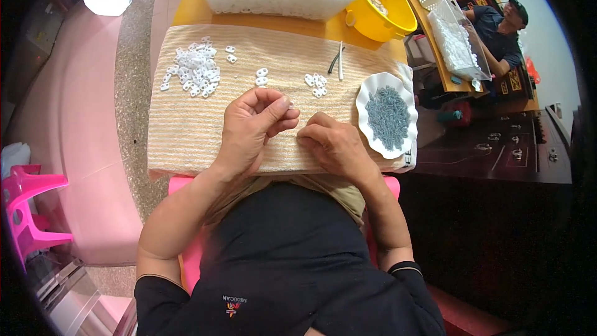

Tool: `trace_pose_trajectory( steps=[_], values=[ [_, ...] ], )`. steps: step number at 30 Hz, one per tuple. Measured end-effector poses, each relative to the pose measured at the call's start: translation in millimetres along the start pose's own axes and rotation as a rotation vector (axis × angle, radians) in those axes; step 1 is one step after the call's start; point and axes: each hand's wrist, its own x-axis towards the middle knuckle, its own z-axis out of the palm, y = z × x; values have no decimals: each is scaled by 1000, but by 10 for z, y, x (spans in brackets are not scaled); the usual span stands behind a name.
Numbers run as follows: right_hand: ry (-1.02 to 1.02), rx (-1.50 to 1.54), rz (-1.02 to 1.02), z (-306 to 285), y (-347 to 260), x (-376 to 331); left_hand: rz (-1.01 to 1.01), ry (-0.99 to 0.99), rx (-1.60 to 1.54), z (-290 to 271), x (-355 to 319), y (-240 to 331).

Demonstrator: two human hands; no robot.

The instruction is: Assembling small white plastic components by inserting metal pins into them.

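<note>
Your left hand point(254, 126) is closed in a pinch, with thumb and forefinger on one tiny pale piece point(290, 107); most of it is covered by your fingertips, so its shape can't be made out. Your right hand point(339, 146) is just beside it, low over the beige-and-white striped cloth point(186, 124), fingers curled down; you hide their tips, so I cannot tell whether they grip anything.

Ahead of your left hand is a small column of white plastic two-hole links point(262, 72): two show clearly, and a third is hard to separate from them. Farther left you have two more loose ones point(231, 54), near a heaped pile of the same links point(197, 68), overlapping too much to count. Ahead of your right hand sits a small cluster of links point(316, 84), roughly half a dozen, some touching.

Beyond that lie two thin rods, one white point(341, 62) and one black point(333, 63), crossing near their upper ends. To your right is one white scalloped dish point(362, 109) with uncountable grey-blue little tubes point(388, 118).

At the table's point(186, 12) far side stand one clear plastic tub point(280, 14) of white links, cut off above, and one yellow plastic bucket point(395, 25), its contents mostly hidden.
</note>
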Motion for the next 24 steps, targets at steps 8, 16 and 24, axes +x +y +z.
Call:
trace_pose_trajectory(
  steps=[8, 16, 24],
  values=[
    [51, 94, 37, -19, 12, -4, -6, 0, -8, -4, 2, -1],
    [109, 221, 169, -30, 22, 5, -14, -29, 28, -17, 8, -16],
    [194, 211, 51, 24, 157, 47, -22, -19, 39, -22, 12, -26]
  ],
)
